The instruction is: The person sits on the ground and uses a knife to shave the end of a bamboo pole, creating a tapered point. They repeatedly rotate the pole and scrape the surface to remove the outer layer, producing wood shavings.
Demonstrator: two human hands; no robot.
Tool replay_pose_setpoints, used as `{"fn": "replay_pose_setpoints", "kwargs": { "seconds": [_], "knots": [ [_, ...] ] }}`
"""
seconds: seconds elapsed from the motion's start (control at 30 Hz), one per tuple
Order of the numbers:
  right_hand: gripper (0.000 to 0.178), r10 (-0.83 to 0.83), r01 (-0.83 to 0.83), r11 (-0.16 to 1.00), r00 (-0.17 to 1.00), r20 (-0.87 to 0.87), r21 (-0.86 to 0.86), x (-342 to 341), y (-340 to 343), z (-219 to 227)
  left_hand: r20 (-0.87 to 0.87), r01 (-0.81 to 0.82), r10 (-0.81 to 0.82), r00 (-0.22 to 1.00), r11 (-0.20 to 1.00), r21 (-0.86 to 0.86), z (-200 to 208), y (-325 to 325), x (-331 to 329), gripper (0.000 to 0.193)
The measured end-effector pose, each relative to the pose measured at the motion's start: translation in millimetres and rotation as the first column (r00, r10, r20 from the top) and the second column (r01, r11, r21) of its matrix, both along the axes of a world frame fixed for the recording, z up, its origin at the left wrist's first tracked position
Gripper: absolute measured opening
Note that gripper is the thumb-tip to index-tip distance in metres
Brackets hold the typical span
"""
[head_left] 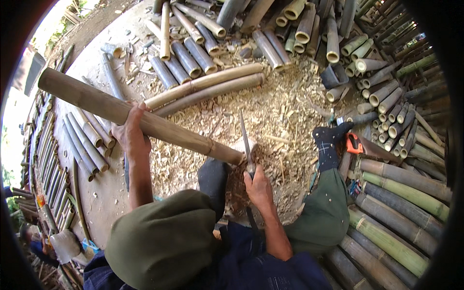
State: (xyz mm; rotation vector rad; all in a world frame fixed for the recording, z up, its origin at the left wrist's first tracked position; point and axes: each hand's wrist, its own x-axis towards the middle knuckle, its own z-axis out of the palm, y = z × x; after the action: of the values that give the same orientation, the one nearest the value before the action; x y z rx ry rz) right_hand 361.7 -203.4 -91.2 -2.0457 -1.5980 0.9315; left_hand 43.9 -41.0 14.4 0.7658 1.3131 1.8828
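Observation:
My left hand [131, 133] is wrapped round a thick brown bamboo pole [179, 134]. The pole slants from the upper left down to the middle, where its near end rests close to a pale block [240, 145] among the shavings. In my right hand [259, 187] is a knife, gripped by its handle. The long, narrow knife blade [245, 135] points away from me, right beside the pole's lower end. Whether the blade touches the pole I cannot tell. My olive-clad knee [162, 237] and dark-socked foot [328, 142] flank the work spot.
Pale shavings [285, 116] cover the ground. Two long bamboo pieces [208, 89] lie beyond the pole. Cut bamboo tubes [193, 55] lie farther off, with stacks [386, 101] at right. An orange-handled saw [354, 143] lies past my foot, near large bamboo lengths [401, 212]. A dark bucket [334, 76] stands farther back.

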Motion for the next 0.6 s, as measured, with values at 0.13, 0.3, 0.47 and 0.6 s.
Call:
{"fn": "replay_pose_setpoints", "kwargs": {
  "seconds": [0.13, 0.3, 0.47, 0.6],
  "knots": [
    [0.029, -0.024, 0.086, 0.966, 0.968, -0.249, 0.245, -19.5, 3.9, 84.7, 0.047, 0.124, -0.128, 0.991, 0.99, 0.07, 3.8, -6.7, -5.1, 0.04],
    [0.034, -0.023, 0.032, 0.994, 0.996, 0.081, -0.109, -5.5, -5.9, -14.2, 0.08, 0.244, -0.257, 0.963, 0.959, 0.147, 3.3, -5.0, 1.2, 0.043],
    [0.034, -0.034, 0.045, 0.997, 0.985, -0.167, 0.062, -10.8, 2.1, 58.9, 0.084, 0.273, -0.288, 0.954, 0.95, 0.149, 2.6, -13.6, -10.8, 0.047],
    [0.031, -0.058, 0.106, 0.96, 0.981, -0.187, 0.26, -15.2, -8.6, 29.5, 0.036, 0.379, -0.392, 0.919, 0.906, 0.191, 2.9, -11.3, -12.8, 0.049]
  ]
}}
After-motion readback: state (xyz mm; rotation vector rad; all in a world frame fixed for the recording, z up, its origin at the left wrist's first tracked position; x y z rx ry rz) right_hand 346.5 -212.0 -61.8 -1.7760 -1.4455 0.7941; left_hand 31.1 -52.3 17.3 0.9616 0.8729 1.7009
